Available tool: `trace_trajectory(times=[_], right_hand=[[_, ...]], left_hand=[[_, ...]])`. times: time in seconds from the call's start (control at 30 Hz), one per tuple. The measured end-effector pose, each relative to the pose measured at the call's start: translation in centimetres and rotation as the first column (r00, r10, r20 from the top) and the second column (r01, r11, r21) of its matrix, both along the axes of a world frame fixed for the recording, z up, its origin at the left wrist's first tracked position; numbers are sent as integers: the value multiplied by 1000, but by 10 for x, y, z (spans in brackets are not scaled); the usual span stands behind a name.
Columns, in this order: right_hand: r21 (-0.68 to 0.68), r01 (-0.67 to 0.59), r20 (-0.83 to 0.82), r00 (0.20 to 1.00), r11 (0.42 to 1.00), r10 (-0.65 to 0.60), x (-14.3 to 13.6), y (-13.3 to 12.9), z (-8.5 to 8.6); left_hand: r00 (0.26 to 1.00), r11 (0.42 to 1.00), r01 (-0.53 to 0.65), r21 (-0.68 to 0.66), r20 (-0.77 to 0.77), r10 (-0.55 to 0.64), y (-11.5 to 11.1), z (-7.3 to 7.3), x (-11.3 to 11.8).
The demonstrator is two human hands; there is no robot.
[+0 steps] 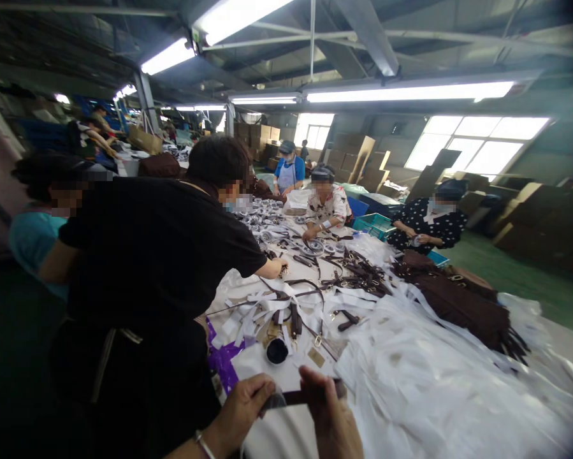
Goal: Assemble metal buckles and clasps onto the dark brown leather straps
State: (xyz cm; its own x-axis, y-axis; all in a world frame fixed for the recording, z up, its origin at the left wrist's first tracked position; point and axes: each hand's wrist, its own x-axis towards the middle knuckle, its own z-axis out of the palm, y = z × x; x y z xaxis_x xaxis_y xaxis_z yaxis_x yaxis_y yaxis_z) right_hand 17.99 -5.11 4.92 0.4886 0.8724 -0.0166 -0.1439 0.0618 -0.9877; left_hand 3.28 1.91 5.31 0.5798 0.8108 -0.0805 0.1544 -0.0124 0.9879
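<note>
On the near side of the black-mouthed canister [276, 350], a dark brown strap [294, 398] is stretched crosswise between the hands, its long axis running left to right. Its left end is pinched by the left hand [245, 407]; by the right hand [333, 413], fingers extended, the other end is covered, so whether it is gripped cannot be told. The pinched end is blurred, and the right wrist is cut off.
</note>
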Motion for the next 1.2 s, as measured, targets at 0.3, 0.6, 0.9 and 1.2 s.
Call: trace_trajectory(times=[0.3,0.6,0.9,1.2], right_hand=[[-35,-121,-96,988,992,117,9,-1,2],[-51,-203,-179,965,978,191,12,3,1],[-77,-189,-385,911,979,146,31,-6,8],[-272,-86,84,990,958,112,49,-16,2]], left_hand=[[995,996,90,-15,51,-90,0,-1,10],[977,983,146,-114,173,-125,1,-7,34],[960,948,248,-197,182,-214,6,-7,56],[968,971,238,5,83,-237,20,9,62]])
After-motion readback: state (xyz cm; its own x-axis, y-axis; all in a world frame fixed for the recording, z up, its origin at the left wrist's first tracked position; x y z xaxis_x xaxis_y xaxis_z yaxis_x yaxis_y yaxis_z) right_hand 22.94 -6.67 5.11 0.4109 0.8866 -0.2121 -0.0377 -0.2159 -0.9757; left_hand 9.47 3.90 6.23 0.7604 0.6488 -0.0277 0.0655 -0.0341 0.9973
